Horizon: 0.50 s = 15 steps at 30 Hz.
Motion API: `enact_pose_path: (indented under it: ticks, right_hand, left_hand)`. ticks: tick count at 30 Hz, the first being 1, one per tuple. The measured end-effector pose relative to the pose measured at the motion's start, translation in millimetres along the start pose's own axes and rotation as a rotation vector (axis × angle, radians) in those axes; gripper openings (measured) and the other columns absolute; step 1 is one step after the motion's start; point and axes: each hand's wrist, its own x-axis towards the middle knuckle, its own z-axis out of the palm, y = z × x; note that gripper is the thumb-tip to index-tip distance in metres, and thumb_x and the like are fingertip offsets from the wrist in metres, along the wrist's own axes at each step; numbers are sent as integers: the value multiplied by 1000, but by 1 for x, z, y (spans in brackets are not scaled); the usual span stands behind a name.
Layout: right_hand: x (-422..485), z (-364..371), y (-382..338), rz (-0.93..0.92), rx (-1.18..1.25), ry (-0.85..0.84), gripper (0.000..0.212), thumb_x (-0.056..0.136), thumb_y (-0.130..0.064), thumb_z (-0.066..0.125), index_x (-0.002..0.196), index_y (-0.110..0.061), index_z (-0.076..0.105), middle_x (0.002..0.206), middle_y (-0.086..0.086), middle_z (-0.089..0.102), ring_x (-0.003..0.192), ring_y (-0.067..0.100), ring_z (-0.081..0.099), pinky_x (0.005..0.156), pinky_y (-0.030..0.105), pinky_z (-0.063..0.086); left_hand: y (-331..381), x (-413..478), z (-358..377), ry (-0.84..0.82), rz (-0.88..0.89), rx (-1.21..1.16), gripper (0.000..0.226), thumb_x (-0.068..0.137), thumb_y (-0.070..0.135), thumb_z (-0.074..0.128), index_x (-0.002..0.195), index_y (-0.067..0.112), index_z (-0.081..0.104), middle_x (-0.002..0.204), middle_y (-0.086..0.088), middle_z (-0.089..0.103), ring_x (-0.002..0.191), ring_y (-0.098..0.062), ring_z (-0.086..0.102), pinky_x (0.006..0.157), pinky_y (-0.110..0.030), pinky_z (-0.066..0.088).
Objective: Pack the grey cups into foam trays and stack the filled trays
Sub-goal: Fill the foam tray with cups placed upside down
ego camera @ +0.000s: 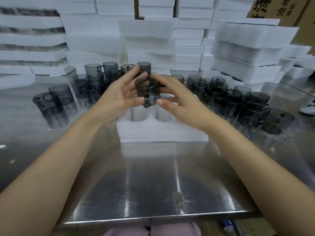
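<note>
A translucent grey cup (pixel 148 90) with a handle hangs in the air between my two hands, just above a white foam tray (pixel 162 132). My left hand (pixel 119 96) grips its left side with thumb and curled fingers. From the right, my right hand (pixel 177 97) holds the cup's other side, thumb low and fingers behind it. The tray's two near round pockets (pixel 139 114) look empty; my hands hide its far part. Several more grey cups stand loose on the steel table (pixel 153 184), on the left (pixel 52 101), at the back (pixel 100 77) and on the right (pixel 238 101).
Tall stacks of white foam trays (pixel 148 40) wall the back of the table, with more on the left (pixel 25 40) and right (pixel 247 48). Cardboard boxes (pixel 289 9) stand at the top right. A shoe (pixel 308 106) shows past the table's right edge.
</note>
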Motion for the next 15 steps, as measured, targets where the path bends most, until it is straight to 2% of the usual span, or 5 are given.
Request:
enact_pose_path:
  ticks: [3, 5, 8, 11, 15]
  right_hand:
    - [0, -1, 2, 7, 25, 51, 42, 94, -2, 55, 132, -20, 48, 123, 11, 43, 123, 19, 48, 103, 26, 44]
    - [0, -3, 4, -1, 51, 79, 41, 92, 0, 57, 124, -26, 51, 121, 9, 41, 120, 23, 51, 103, 35, 46]
    - [-1, -6, 2, -25, 49, 98, 48, 87, -1, 65, 126, -27, 52, 122, 10, 39, 110, 23, 54, 99, 33, 48]
    - [-1, -4, 0, -65, 32, 120, 35, 82, -1, 71, 111, -17, 61, 126, 6, 41, 96, 22, 57, 94, 31, 50]
    - [0, 4, -1, -111, -112, 102, 22, 84, -9, 71, 93, -17, 53, 129, -1, 43, 114, 16, 51, 96, 33, 47]
  left_hand:
    - [-1, 0, 3, 25, -10, 15, 80, 80, -8, 56, 150, 2, 19, 143, -11, 48, 125, -18, 54, 100, -30, 48]
    - [-1, 1, 5, 44, 8, 21, 68, 85, -13, 52, 147, 2, 29, 134, -7, 57, 119, -12, 59, 92, -24, 51]
    - [-3, 2, 4, 150, 7, -57, 53, 88, -15, 49, 135, 9, 46, 106, 5, 72, 105, -10, 66, 85, -25, 55]
    - [-4, 3, 3, 204, -11, -8, 44, 88, -22, 42, 116, 6, 61, 96, 4, 74, 100, -12, 68, 80, -24, 56]
    - [-7, 3, 5, 181, -11, 12, 40, 93, -18, 37, 99, 10, 66, 99, 3, 75, 101, -15, 69, 77, -22, 55]
